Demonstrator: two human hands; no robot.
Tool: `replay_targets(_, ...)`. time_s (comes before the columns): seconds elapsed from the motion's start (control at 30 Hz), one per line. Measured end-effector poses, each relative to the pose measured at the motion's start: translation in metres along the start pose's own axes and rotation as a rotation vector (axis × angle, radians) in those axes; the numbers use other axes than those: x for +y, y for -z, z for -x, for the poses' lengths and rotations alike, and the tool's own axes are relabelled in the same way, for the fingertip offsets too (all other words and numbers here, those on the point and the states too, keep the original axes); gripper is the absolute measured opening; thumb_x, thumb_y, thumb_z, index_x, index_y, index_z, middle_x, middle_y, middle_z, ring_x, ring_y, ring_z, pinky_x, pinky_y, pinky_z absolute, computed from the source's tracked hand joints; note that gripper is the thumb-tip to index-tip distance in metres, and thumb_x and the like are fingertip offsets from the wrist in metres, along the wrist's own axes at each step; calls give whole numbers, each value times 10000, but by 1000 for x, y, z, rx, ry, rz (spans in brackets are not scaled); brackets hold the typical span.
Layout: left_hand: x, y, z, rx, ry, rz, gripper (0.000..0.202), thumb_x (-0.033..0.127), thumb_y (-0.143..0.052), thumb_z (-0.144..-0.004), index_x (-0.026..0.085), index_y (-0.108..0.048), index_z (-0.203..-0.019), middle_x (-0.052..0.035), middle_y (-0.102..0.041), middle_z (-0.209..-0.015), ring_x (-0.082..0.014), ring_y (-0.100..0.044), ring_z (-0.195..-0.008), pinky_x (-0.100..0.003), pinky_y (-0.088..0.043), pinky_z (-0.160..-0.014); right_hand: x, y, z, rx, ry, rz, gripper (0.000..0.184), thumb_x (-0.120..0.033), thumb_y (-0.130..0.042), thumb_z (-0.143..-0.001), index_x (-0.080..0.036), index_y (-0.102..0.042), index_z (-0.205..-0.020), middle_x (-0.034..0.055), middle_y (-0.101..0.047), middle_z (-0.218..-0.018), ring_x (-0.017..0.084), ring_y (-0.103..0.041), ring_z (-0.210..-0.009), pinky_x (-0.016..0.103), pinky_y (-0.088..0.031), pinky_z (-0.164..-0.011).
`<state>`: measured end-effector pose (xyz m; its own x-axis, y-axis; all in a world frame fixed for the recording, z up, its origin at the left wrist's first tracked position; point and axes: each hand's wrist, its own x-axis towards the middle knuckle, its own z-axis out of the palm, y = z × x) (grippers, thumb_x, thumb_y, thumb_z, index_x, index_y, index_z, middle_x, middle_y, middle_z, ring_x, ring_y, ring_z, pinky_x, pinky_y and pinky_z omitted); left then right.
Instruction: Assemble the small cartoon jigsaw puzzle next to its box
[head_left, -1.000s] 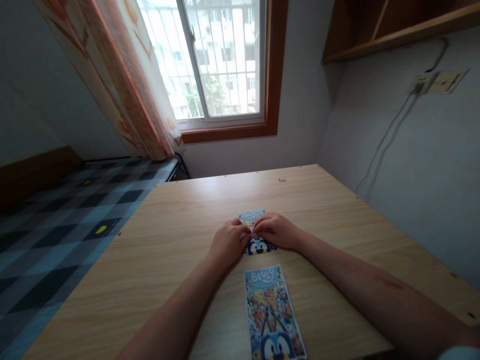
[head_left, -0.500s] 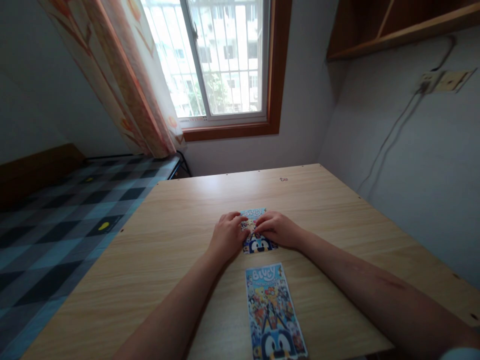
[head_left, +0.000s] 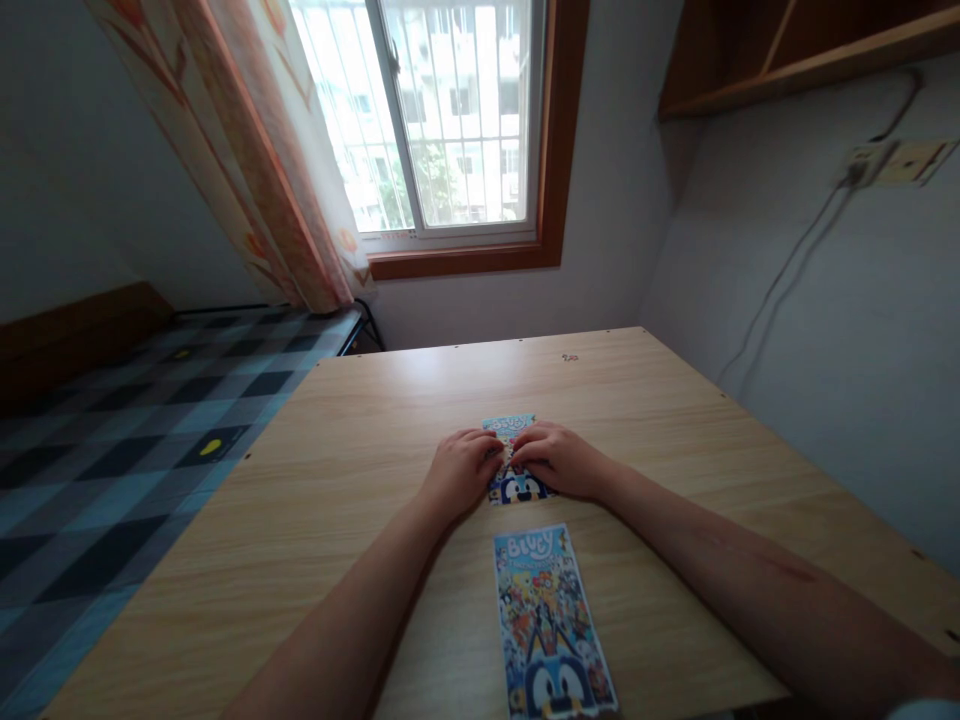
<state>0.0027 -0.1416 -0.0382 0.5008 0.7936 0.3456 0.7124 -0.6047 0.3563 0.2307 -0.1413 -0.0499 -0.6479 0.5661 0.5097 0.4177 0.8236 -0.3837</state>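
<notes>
A small colourful jigsaw puzzle (head_left: pixel 517 490) with a blue cartoon dog face lies flat on the table, its middle covered by my fingers. Over its left side, my left hand (head_left: pixel 463 468) rests with fingers curled and close together. My right hand (head_left: pixel 559 458) reaches across the right side, thumb and fingers pinched near the puzzle's centre. Whatever is between the fingertips of either hand is too small and hidden to make out. Nearer to me lies a larger printed picture sheet (head_left: pixel 551 620) with the same design.
The wooden table (head_left: pixel 360 430) carries a few small loose pieces (head_left: pixel 570 357) near its far edge. A bed with a checked cover (head_left: pixel 247 385) stands at the left. A window and curtain (head_left: pixel 277 200) are behind, and a cable (head_left: pixel 780 270) hangs on the right wall.
My left fingers have drawn closer together and shifted slightly over the puzzle's middle. The right hand stays almost in place. The whole view has shifted slightly.
</notes>
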Motion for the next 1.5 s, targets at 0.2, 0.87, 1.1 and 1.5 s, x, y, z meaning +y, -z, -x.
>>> replay_targets(0.2, -2, 2, 0, -22, 0, 23, 209, 191, -645, -848, 247, -760, -1013, -40, -743, -1188, -232, -663, -1136, -409, -491, -1058, -1, 2, 0, -18, 4, 6, 226, -111, -607, -894, -238, -774, -980, 64, -744, -1047, 204, -664, -1002, 355, -506, -938)
replay_targets(0.87, 0, 1, -1, 1, 65, 63, 196, 230, -712, -797, 262, -759, -985, -30, -741, -1166, -241, -652, -1124, -409, -481, -1042, -8, 7, -2, -74, 10, 57, 240, -132, -588, -913, -254, -772, -1007, 51, -747, -1053, 200, -663, -983, 343, -496, -931)
replay_targets(1.1, -3, 0, -1, 66, 115, 120, 206, 211, -604, -872, 228, -741, -1025, -53, -734, -1131, -230, -645, -1096, -398, -489, -1032, 4, 4, 2, 214, -163, 17, 242, -70, -552, -855, -216, -742, -890, 65, -719, -904, 216, -640, -899, 369, -504, -868)
replay_targets(1.5, 4, -7, 2, -82, 162, -180, 566, 496, -567, -923, 200, -551, -1404, -160, -508, -1505, -327, -461, -1392, -511, -336, -1163, 28, -1, 8, 61, -506, 237, 489, -359, -498, -964, -184, -543, -1419, 143, -560, -1450, 310, -457, -1381, 530, -331, -1159)
